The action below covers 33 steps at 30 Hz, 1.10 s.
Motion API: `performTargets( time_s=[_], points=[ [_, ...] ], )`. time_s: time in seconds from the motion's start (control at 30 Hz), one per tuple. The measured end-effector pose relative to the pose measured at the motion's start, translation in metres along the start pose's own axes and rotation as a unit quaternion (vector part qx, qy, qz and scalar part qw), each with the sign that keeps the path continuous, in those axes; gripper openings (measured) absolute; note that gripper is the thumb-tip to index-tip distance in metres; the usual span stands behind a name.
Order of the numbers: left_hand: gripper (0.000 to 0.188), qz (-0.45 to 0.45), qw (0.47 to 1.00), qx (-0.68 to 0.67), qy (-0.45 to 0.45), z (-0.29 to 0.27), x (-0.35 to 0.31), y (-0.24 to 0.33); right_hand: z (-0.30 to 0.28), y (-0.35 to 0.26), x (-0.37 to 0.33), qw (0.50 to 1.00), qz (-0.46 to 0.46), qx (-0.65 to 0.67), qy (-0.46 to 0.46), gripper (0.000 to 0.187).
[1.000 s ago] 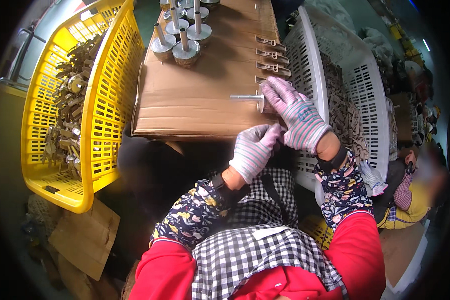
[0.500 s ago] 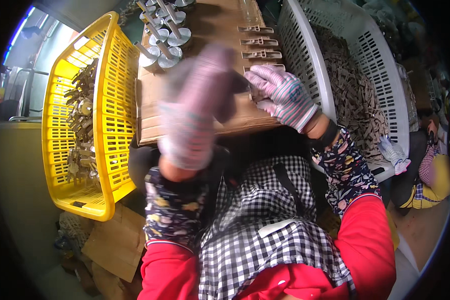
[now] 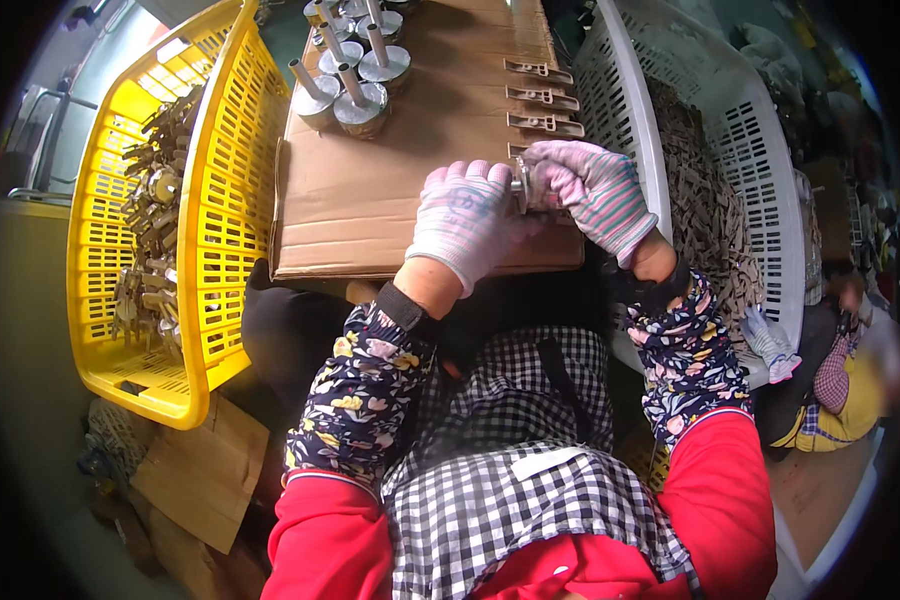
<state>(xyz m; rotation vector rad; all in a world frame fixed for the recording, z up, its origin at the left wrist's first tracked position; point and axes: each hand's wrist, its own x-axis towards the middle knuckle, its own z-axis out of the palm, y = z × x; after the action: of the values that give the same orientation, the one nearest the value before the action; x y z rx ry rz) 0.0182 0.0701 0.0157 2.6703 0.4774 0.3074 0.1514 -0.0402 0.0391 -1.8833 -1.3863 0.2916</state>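
My left hand [image 3: 460, 220], in a striped knit glove, is closed at the near part of the cardboard-topped work surface [image 3: 370, 225]. My right hand [image 3: 592, 198], gloved alike, meets it from the right with fingers curled. Between them is a small shiny metal part [image 3: 532, 190], gripped from both sides; the fingers hide most of its shape. Just beyond my right hand, several beige clip-like pieces [image 3: 544, 97] lie in a row along the right edge. Several round metal discs with upright rods [image 3: 360, 105] stand at the far left of the cardboard.
At the left stands a yellow plastic basket [image 3: 202, 300] holding metal parts [image 3: 155, 190]. A white basket [image 3: 653, 150] at the right is heaped with brownish clip-like pieces [image 3: 710, 190]. Another person's gloved hand [image 3: 768, 345] is beside it. Flattened cardboard [image 3: 202, 475] lies at lower left.
My left hand, blurred by motion before, has come down and right to meet my right hand at the metal part. The view has shifted slightly.
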Motion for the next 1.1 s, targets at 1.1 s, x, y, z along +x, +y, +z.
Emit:
performTargets(
  time_s=[1.1],
  points=[
    [0.045, 0.039, 0.964, -0.090, -0.246, -0.030, 0.073, -0.028, -0.028, -0.010, 0.069, 0.921, 0.085, -0.308, -0.225, 0.068]
  ],
)
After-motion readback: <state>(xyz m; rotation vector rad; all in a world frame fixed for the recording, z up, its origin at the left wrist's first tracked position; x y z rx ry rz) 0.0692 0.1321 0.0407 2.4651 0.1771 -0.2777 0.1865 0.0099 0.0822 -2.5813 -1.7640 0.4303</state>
